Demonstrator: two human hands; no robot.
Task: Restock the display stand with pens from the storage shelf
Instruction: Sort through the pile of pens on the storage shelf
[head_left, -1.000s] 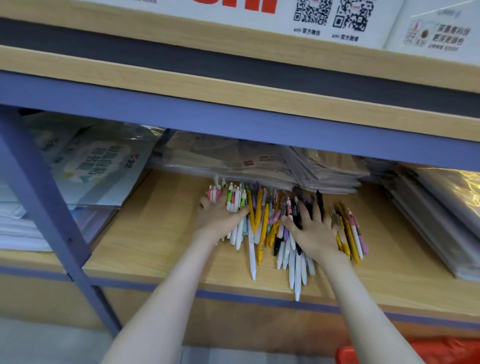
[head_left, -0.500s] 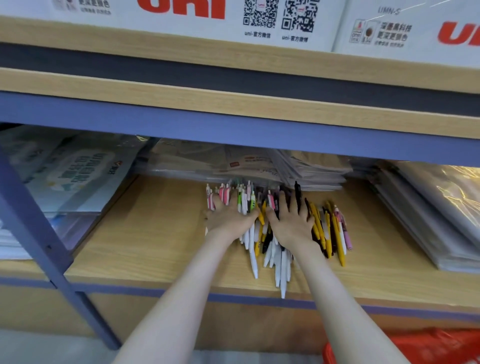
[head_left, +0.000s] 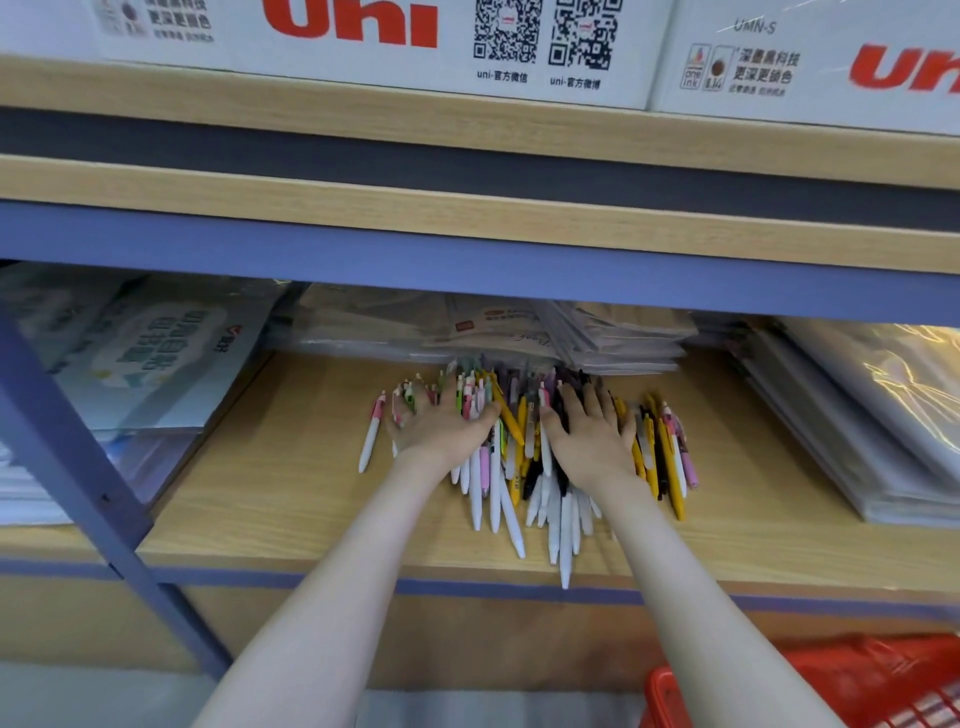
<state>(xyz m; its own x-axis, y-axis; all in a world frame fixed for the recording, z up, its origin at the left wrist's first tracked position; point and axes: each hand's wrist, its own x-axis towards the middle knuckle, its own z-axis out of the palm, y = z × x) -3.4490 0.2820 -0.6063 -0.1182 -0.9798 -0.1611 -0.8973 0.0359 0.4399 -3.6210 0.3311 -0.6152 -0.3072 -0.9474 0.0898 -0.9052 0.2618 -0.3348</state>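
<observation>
Since the display stand isn't anywhere in shot, I'd call this the very early part of the job: pens getting gathered, none delivered as far as I can see.

Starting on the left, flat plastic-wrapped packs sit on the storage shelf behind a blue upright, and they're not part of this. Then one stray white pen with a pink clip lies on its own, near the main heap but apart from it, so that one needs rounding up.

Next, the left hand lies palm down on the left side of the pen pile, fingers stretched flat toward the back, pressing rather than grabbing. The pile is a loose jumble of white, yellow, pink and dark pens mid-shelf, with a few white tips reaching the front edge. The right hand does the same on the right side, fingers spread, nothing pinched. A few yellow pens lie just outside it, uncovered.

Further right are more wrapped stacks, and at the bottom right there's a red basket, maybe for carrying, can't say.

My read: the scoop-up isn't done, nothing's lifted, and the whole trip to the stand is left.
</observation>
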